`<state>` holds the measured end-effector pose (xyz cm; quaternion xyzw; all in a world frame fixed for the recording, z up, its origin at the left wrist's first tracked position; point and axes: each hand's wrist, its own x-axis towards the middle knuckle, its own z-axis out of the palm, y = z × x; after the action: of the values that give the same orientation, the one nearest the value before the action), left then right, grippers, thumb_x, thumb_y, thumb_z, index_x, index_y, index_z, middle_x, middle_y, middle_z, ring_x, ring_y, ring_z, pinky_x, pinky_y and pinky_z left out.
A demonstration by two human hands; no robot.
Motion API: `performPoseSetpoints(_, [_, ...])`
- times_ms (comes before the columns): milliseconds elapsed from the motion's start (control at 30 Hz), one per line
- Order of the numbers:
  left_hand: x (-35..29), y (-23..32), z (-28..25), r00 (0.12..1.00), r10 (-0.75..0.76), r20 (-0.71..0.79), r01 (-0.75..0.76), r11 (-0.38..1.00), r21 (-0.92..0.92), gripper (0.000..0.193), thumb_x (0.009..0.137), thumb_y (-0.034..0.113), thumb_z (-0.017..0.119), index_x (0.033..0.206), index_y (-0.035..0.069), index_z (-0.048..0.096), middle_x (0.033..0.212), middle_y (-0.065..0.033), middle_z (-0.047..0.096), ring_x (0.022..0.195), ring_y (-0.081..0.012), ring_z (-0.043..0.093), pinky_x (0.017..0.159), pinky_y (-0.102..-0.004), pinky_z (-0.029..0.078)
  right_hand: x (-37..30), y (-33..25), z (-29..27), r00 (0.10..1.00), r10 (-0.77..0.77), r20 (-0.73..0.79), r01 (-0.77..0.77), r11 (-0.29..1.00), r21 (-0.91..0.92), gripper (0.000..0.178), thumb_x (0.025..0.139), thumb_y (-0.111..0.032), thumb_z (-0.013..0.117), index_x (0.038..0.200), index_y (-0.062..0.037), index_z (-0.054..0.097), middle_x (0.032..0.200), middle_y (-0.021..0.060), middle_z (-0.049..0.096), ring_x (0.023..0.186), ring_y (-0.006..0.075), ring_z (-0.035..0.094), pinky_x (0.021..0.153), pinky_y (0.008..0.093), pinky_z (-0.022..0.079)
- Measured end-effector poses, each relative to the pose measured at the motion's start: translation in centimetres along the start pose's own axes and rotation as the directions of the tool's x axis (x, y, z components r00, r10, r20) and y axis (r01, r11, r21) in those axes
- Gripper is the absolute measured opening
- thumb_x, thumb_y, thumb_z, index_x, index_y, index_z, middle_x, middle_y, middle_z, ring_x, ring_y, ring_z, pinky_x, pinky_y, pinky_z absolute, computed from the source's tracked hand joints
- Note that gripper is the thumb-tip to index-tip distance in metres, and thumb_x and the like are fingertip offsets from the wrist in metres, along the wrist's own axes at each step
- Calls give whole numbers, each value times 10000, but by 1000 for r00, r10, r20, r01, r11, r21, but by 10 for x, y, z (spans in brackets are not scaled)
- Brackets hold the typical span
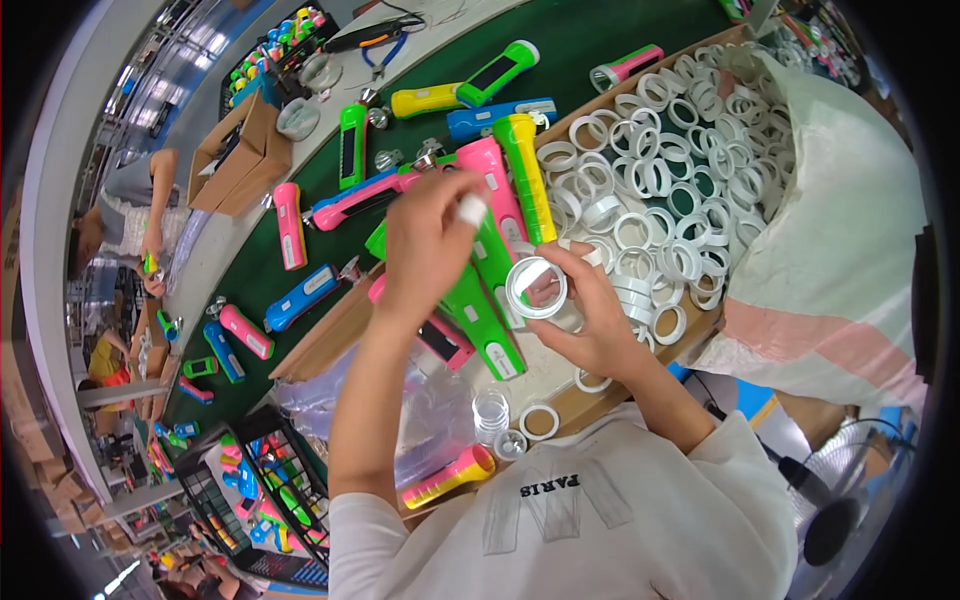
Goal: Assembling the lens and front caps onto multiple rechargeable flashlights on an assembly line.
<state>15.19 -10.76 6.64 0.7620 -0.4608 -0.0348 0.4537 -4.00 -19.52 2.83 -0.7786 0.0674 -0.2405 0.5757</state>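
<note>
My right hand (590,318) grips a white ring (537,288) between thumb and fingers, its round opening turned up toward me. A white wrap shows on a finger. To its left, my left hand (428,245) is raised over the flashlights with its fingers curled together. There is white at a fingertip, and whatever it pinches, if anything, is hidden. Beneath and beside the hands lie green flashlight bodies (490,335), a pink flashlight body (488,175) and a yellow flashlight body (524,175). Clear round lenses (491,412) and a loose white ring (540,422) lie close to my body.
Many white rings (640,175) fill a cardboard tray at right, beside a large white sack (850,200). Flashlights with silver reflectors lie along the green belt (245,280). A black crate (225,500) stands lower left, and pliers (385,55) lie at the back. Another person (135,215) works at far left.
</note>
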Motion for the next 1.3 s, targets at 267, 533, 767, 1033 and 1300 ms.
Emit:
performPoseSetpoints(267, [161,-110,60,735,-286,614,-29,892,450,562,778,120,614,1330,166,518,1273,-149,573,1127,-315,571,981,-388,446,-4,25,-15,986,148,-83,-136,981,135,726,706,-30,747,1354,-54,419,1207,156,451,945,201,518,714,282,464])
performPoseSetpoints(533, [172,-145,74,619,-561,549,32,717,696,589,794,594,581,1192,162,619,1241,-151,587,1150,-348,553,965,-461,436,2,19,-24,992,77,-102,-61,987,150,720,704,-15,744,1348,-60,423,1195,143,461,967,194,520,713,278,462])
performPoseSetpoints(767, [117,-131,37,886,-396,242,268,862,430,562,825,476,682,1060,-26,586,996,-167,640,927,-261,619,775,-350,470,-18,14,-20,980,177,-90,-155,964,215,742,735,140,664,1384,-23,341,1318,99,353,1057,173,511,879,302,448])
performPoseSetpoints(1033, [56,19,-24,907,-390,159,348,482,-804,495,915,411,596,1165,-8,514,1004,-141,624,861,-229,654,736,-356,568,6,3,0,965,229,-128,-151,883,445,710,758,48,697,1373,-36,352,1219,128,448,1051,162,570,897,291,483])
performPoseSetpoints(1300, [-29,76,-9,901,-356,247,385,394,-834,563,892,462,596,1206,2,508,1078,-123,627,964,-235,637,798,-396,559,-3,-12,11,988,117,-97,-93,970,225,742,754,-44,735,1384,-42,344,1301,174,467,1149,288,535,924,386,472])
